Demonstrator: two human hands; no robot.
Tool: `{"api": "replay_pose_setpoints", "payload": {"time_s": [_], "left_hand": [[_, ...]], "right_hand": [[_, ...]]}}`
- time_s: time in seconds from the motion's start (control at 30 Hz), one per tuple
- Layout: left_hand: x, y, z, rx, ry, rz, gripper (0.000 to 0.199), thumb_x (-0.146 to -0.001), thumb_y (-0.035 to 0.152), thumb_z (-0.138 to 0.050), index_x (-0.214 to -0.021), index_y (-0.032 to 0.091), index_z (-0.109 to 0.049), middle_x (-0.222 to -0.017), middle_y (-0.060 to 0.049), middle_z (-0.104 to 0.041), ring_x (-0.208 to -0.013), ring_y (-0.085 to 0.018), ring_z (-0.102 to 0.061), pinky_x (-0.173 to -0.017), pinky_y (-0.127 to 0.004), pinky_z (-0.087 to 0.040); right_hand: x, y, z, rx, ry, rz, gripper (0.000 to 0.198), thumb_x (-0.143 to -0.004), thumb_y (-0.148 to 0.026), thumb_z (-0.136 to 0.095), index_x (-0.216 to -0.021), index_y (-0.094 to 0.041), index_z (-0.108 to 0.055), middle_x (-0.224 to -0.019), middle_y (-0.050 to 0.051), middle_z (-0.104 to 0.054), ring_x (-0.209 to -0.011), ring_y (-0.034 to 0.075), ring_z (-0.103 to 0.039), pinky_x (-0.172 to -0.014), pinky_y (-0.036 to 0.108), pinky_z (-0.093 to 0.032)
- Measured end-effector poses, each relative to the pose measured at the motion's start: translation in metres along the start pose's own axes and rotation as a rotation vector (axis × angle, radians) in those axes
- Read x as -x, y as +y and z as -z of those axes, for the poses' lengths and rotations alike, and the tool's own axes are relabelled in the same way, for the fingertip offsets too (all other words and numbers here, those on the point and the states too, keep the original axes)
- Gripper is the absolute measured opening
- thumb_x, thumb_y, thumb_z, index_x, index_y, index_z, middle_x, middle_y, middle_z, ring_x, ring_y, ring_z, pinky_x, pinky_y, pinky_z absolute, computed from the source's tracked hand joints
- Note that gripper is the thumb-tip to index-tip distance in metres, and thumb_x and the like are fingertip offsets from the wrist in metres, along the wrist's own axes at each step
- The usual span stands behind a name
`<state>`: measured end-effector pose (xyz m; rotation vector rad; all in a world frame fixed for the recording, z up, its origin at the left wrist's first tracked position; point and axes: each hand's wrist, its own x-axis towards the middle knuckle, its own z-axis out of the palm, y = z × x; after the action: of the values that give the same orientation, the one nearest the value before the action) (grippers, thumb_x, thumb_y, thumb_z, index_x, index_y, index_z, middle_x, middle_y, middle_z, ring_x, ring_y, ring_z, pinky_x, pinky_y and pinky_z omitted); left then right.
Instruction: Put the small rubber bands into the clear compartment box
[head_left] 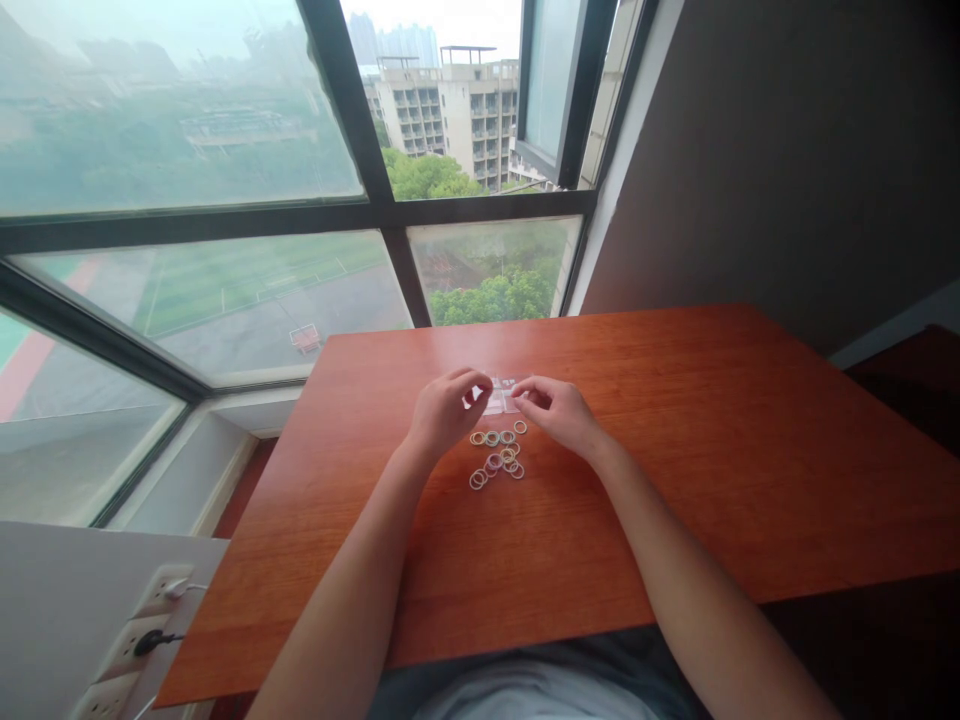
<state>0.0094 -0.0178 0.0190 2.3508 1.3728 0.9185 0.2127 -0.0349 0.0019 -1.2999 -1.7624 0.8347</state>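
Both hands are over a small clear plastic box (493, 403) that shows dividing lines, in the middle of the table. My left hand (448, 408) is at its left side, thumb and fingers curled together in a pinch. My right hand (559, 408) is at its right side, thumb and fingertips closed towards the box edge. Whatever is between the fingers of either hand is too small to make out. Several small thin rings lie in front of the box, some overlapping: a pale ring (520, 427) near my right hand, a pinkish ring (493, 462) and a whitish ring (478, 480) nearer me.
The reddish-brown wooden table (720, 450) reaches far to the right. Behind it and to the left are dark-framed windows (379, 200), one pane tilted outward. Wall sockets (139, 640) with plugged-in cords are low at the left. A grey wall (787, 170) rises at the right.
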Motion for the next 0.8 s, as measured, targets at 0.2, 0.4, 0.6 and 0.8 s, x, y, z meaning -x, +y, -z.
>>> {"api": "replay_pose_setpoints", "payload": {"time_s": [0.2,0.4,0.6,0.8], "left_hand": [[-0.002,-0.037,0.021,-0.068,0.27,0.221,0.015,-0.082,0.029,-0.055,-0.083,0.018,-0.065,-0.083,-0.003,-0.065,-0.064,-0.011,-0.057,-0.064,-0.023,-0.044],[-0.002,-0.04,0.009,-0.033,0.26,0.222,0.013,-0.081,0.027,-0.056,-0.081,0.018,-0.065,-0.081,-0.002,-0.065,-0.063,-0.011,-0.055,-0.063,-0.023,-0.043],[-0.003,-0.032,-0.006,-0.036,0.194,0.153,0.012,-0.08,0.024,-0.056,-0.081,0.018,-0.067,-0.078,-0.002,-0.064,-0.062,-0.011,-0.054,-0.061,-0.023,-0.042],[-0.003,-0.035,-0.006,-0.024,0.212,0.146,0.009,-0.08,0.023,-0.058,-0.081,0.019,-0.066,-0.076,-0.001,-0.064,-0.06,-0.011,-0.053,-0.06,-0.023,-0.042]], "right_hand": [[0.0,0.004,0.0,0.042,-0.013,0.001,0.018,-0.08,-0.033,-0.058,-0.084,-0.019,-0.068,-0.059,-0.004,-0.052,-0.055,0.01,-0.045,-0.054,0.021,-0.034],[0.0,0.003,0.0,0.072,-0.015,0.002,0.016,-0.079,-0.031,-0.058,-0.084,-0.019,-0.069,-0.057,-0.004,-0.051,-0.054,0.009,-0.045,-0.054,0.02,-0.034],[0.0,0.002,-0.001,0.103,-0.036,0.015,0.014,-0.079,-0.028,-0.059,-0.082,-0.019,-0.069,-0.058,-0.004,-0.054,-0.054,0.009,-0.046,-0.053,0.02,-0.034],[0.0,0.004,-0.002,0.116,-0.068,0.027,0.012,-0.078,-0.026,-0.06,-0.081,-0.019,-0.07,-0.06,-0.004,-0.057,-0.055,0.009,-0.048,-0.054,0.02,-0.035]]}}
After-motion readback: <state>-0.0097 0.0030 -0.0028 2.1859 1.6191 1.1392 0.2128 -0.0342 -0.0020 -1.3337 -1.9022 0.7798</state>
